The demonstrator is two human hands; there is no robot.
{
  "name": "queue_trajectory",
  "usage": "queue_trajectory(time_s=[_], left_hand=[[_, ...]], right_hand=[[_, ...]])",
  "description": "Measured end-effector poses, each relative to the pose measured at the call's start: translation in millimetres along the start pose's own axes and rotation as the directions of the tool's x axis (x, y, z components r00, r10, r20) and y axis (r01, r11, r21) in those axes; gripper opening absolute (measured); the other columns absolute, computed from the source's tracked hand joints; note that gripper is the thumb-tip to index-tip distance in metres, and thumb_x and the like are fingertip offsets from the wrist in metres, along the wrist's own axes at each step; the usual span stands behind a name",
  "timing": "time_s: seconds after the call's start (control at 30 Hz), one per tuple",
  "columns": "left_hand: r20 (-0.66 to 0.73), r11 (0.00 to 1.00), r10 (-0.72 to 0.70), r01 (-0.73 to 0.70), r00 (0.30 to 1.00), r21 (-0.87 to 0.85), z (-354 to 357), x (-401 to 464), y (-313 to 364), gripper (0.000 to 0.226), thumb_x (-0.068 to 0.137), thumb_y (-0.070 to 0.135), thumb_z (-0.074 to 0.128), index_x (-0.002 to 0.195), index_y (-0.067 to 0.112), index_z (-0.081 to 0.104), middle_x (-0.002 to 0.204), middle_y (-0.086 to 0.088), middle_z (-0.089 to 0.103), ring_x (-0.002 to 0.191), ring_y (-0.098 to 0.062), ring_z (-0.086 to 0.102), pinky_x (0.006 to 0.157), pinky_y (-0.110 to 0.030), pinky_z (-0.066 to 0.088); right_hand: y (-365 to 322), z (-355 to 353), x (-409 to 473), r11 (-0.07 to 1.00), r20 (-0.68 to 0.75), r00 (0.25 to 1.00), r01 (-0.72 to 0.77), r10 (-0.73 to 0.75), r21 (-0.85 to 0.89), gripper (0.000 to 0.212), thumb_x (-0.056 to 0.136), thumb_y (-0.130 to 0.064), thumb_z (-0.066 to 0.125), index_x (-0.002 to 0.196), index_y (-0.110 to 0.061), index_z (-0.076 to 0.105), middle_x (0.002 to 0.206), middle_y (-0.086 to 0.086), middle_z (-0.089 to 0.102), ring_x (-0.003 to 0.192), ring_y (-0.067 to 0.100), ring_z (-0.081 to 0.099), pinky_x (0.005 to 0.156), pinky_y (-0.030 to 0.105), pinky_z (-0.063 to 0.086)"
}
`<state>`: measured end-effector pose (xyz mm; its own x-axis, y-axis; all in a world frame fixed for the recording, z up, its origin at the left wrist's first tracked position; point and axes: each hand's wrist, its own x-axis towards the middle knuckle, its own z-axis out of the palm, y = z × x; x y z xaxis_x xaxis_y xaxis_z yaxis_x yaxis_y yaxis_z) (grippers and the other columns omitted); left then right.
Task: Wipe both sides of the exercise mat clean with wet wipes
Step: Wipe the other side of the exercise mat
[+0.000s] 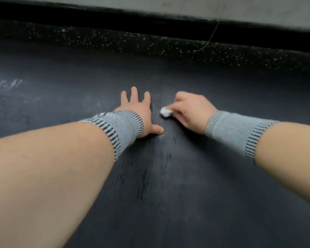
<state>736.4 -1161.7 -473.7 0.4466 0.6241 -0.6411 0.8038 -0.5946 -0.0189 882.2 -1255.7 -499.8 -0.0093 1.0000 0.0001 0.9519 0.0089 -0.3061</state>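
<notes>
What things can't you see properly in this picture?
- Wet wipe: head view, mostly hidden inside the right hand.
- Exercise mat: ends cut off by the frame; underside hidden.
- Left hand: palm hidden, pressed flat on the mat.
- Thin string: too small to identify.

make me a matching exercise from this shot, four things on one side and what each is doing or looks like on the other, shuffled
Things:
1. left hand
2. right hand
3. wet wipe
4. exercise mat

States:
a. white, wadded into a small ball
b. dark, ribbed, lying flat under both hands
c. pressed flat, fingers spread
d. fingers curled in a grip

Pairs: 1-c, 2-d, 3-a, 4-b
</notes>
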Motion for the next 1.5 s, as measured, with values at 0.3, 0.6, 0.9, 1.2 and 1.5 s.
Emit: queue_trajectory(time_s=[0.3, 0.6, 0.9, 1.2, 1.5], left_hand=[[-0.027, 1.000, -0.004, 0.004, 1.000, 0.005, 1.3, -1.8, -1.0, 0.123, 0.071, 0.074, 0.063, 0.153, 0.026, -0.015, 0.160, -0.007, -0.021, 0.147, -0.036, -0.014, 0.117, -0.056, 0.018], [-0.061, 0.993, 0.104, -0.100, 0.993, 0.061, 2.9, -9.1, -15.4, 0.126, 0.064, 0.068, 0.073, 0.155, 0.025, -0.003, 0.162, -0.010, -0.010, 0.148, -0.036, -0.006, 0.118, -0.050, 0.012], [-0.209, 0.975, 0.219, -0.221, 0.953, 0.016, 49.5, -29.8, -42.3, 0.090, 0.084, 0.058, 0.061, 0.154, 0.026, 0.014, 0.163, 0.000, 0.002, 0.149, -0.022, 0.001, 0.120, -0.043, 0.018], [-0.188, 0.945, 0.326, -0.315, 0.926, 0.088, 63.8, -60.0, -42.3, 0.094, 0.081, 0.059, 0.063, 0.154, 0.025, 0.016, 0.163, -0.001, 0.003, 0.149, -0.020, 0.002, 0.118, -0.036, 0.015], [-0.092, 0.899, 0.417, -0.394, 0.904, 0.193, 91.1, -85.3, -53.9, 0.112, 0.071, 0.068, 0.066, 0.155, 0.025, 0.005, 0.162, -0.001, -0.008, 0.149, -0.022, -0.007, 0.119, -0.048, 0.018]], right_hand=[[-25.4, 13.2, -22.1, 0.993, -0.128, 0.984, -0.120, 0.120, 0.007, 0.019, 0.091, -0.018, 0.053, 0.105, -0.012, 0.065, 0.099, 0.010, 0.057, 0.088, 0.034, 0.059, 0.070, 0.037, 0.044], [-8.0, 8.9, -2.5, 0.974, -0.099, 0.971, -0.224, 0.220, -0.038, 0.026, 0.095, -0.026, 0.048, 0.114, -0.015, 0.063, 0.110, 0.007, 0.054, 0.098, 0.030, 0.056, 0.079, 0.034, 0.041], [-73.2, 22.0, -84.7, 0.999, 0.007, 1.000, -0.019, 0.019, 0.048, 0.020, 0.092, -0.018, 0.052, 0.100, -0.007, 0.066, 0.098, 0.012, 0.057, 0.084, 0.033, 0.057, 0.068, 0.039, 0.045], [-50.0, 20.0, -42.2, 0.950, -0.065, 0.949, -0.310, 0.307, -0.043, 0.024, 0.095, -0.023, 0.044, 0.108, -0.011, 0.061, 0.108, 0.008, 0.053, 0.093, 0.031, 0.056, 0.074, 0.034, 0.040], [-105.1, 25.9, -118.8, 0.998, 0.110, 0.993, 0.025, -0.031, 0.052, 0.019, 0.091, -0.017, 0.054, 0.096, -0.004, 0.066, 0.094, 0.014, 0.056, 0.083, 0.034, 0.056, 0.066, 0.037, 0.042]])
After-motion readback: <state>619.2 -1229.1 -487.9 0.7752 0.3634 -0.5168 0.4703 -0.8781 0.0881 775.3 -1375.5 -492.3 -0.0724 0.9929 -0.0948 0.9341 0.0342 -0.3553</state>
